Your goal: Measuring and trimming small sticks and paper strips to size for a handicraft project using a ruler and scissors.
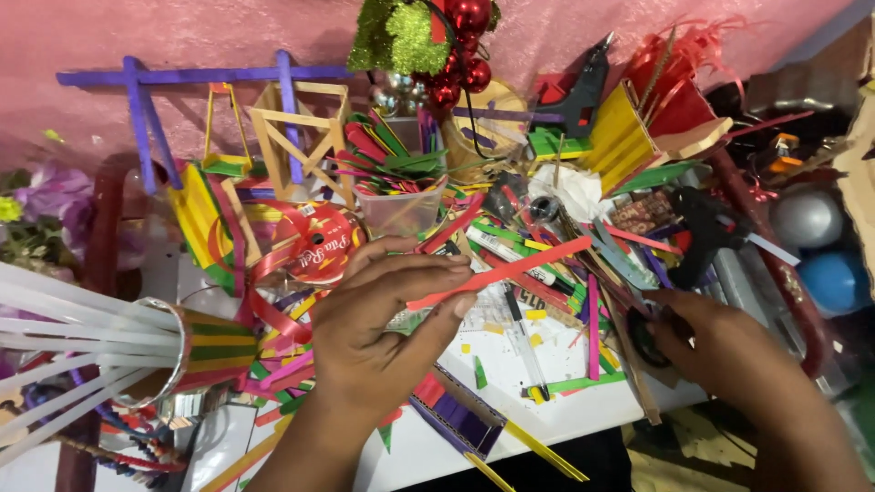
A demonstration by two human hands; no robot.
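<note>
A red craft stick [499,271] is pinched between the thumb and fingers of the left hand [383,323] at the centre of the frame. A dark round object [645,339] (blurred) is touched by the right hand [725,351] at lower right. A red ribbon spool [321,244] is seen left of centre, a black glue gun [583,89] at the top

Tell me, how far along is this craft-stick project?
Some pieces look finished: a purple stick frame and a bare wooden frame stand at the back. In hand now: the left hand pinches a red stick, while the right hand rests on something dark at the table edge. Many loose coloured sticks lie unused, so plenty seems left.
</note>
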